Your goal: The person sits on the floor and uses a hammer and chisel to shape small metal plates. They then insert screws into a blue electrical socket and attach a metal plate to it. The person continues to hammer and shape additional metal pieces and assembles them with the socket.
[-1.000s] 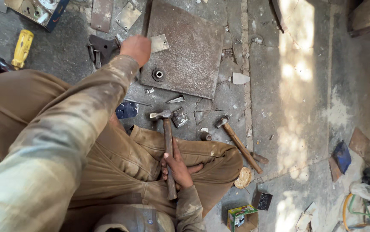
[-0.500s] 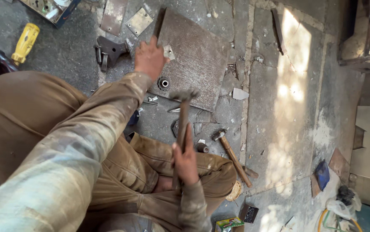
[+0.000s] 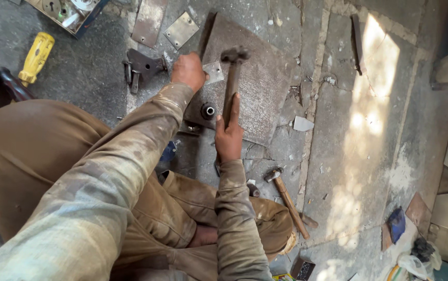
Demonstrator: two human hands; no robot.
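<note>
Hammer (image 3: 231, 83) in the right hand (image 3: 228, 136): the hand sits just above the frame's centre, its grip closed round the wooden handle with the forefinger laid along the shaft. The dark hammer head is at upper centre, over a large rusty steel plate (image 3: 265, 99) that lies on the floor (image 3: 348, 156).

The left hand (image 3: 188, 71) is a little left of the hammer head, at the plate's left edge. Its fingers are curled down on a small grey metal tab (image 3: 214, 72) lying on the plate; how tightly they pinch it I cannot tell. The hammer head is just right of that tab. Below the tab, a short round bush (image 3: 208, 110) with a dark bore stands on the plate, between the two hands.

Both sleeves are dusty and stained, and the person's bent knee in brown trousers fills the lower left.

Around them on the floor:
- a second hammer (image 3: 286, 196), lying loose at lower centre-right, head toward the plate;
- a dark hinge-like bracket (image 3: 141, 66), left of the left hand;
- two flat plates at the top, one rusty strip (image 3: 149, 22) and one pale square (image 3: 181, 29) with corner holes;
- a yellow-handled tool (image 3: 36, 57) at upper left, with a dark red handle (image 3: 9, 83) beside it;
- a tray of parts (image 3: 68, 13) at the top-left edge;
- a pale scrap (image 3: 303, 124) just right of the big plate.

Sunlight falls in a patch across the right side of the floor.
</note>
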